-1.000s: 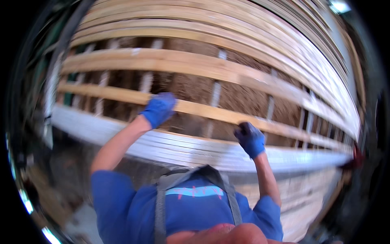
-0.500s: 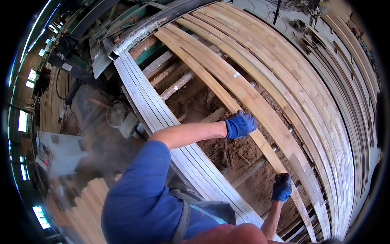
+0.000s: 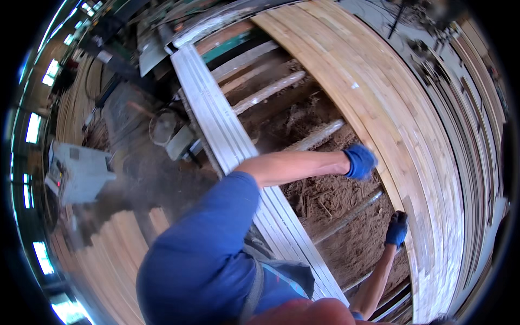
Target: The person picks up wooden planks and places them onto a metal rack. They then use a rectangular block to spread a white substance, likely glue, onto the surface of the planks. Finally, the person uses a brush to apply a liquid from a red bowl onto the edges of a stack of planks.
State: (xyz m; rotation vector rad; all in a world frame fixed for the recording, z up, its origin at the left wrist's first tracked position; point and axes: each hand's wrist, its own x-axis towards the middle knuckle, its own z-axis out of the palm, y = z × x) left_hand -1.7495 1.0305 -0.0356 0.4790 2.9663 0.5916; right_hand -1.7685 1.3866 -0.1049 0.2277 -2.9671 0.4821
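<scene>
Workshop floor shows brown debris (image 3: 346, 214) under several rods (image 3: 271, 93). Across these lies the nearest board (image 3: 353, 120) of a pale row (image 3: 390, 116), its long axis going from upper left to lower right. Left hand (image 3: 360, 161), blurred, and right hand (image 3: 398, 228) are apart at its near edge; whether they grip, one cannot tell. Probably boards are being closed together; the next move calls for even pressure.
</scene>
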